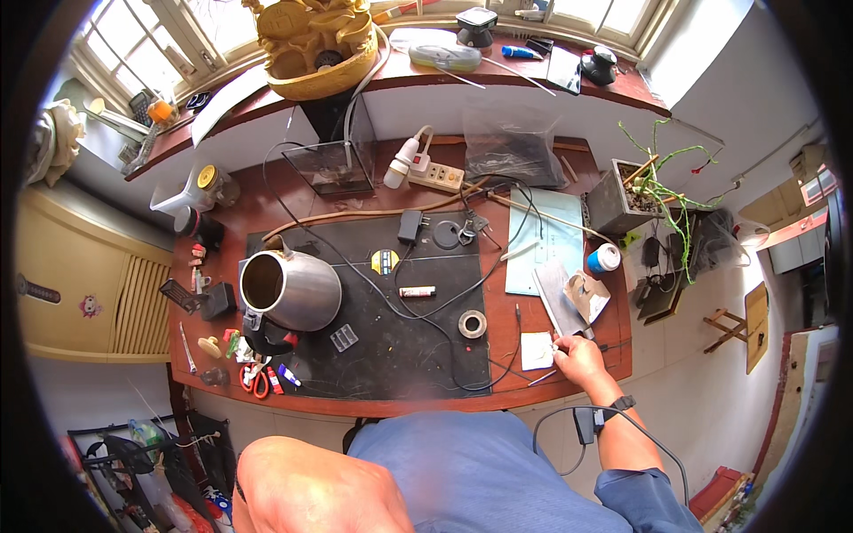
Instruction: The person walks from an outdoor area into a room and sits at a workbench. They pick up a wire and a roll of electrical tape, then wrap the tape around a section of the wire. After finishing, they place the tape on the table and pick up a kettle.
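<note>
My right hand (579, 361) is at the right front of the table, its thumb and fingers pinched together. Whatever they hold, if anything, is too small to make out. Just left of the fingertips lies a white paper square (537, 351), with a thin stick (542, 378) below it. Beyond the hand are a grey metal piece (557, 298) and a crumpled pale wrapper (587, 297). My left hand (315, 487) looms large and close at the lower edge, away from the table, with its fingers hidden.
A steel kettle (306, 290) lies on the black mat (391, 355), near red-handled scissors (255, 380). Cables cross the mat around a roll of wire or tape (472, 324). A power strip (437, 175) and a potted plant (622, 200) stand farther back.
</note>
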The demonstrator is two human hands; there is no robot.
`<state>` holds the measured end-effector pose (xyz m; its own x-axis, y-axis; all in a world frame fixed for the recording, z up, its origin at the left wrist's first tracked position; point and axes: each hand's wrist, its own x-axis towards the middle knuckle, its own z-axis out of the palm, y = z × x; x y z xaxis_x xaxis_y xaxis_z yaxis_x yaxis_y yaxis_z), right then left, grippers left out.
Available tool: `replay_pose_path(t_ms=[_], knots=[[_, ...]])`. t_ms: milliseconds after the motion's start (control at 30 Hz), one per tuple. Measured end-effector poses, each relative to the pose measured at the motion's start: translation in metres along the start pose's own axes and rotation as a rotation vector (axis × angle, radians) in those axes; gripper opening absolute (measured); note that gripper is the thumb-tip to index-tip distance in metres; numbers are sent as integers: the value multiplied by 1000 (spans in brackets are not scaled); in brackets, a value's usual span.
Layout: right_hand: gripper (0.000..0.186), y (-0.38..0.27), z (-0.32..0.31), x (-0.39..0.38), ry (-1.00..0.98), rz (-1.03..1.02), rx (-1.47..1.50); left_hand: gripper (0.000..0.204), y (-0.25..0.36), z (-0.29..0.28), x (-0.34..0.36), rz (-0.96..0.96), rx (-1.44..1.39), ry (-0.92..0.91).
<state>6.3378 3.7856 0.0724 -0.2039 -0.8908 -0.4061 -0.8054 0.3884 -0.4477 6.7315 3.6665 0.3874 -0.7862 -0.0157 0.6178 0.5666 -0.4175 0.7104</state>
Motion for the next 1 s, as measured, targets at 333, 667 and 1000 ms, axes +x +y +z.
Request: replay_pose_path(t_ms=[333,667,1000], knots=[[26,0,2,2,-22,45,-32,24,13,-20,-23,-15,28,-7],[28,0,5,1,14,85,-61,37,6,-2,-145,-219,73,486],[27,-14,7,-1,50,146,-65,32,-20,25,-222,-419,-241,1011]])
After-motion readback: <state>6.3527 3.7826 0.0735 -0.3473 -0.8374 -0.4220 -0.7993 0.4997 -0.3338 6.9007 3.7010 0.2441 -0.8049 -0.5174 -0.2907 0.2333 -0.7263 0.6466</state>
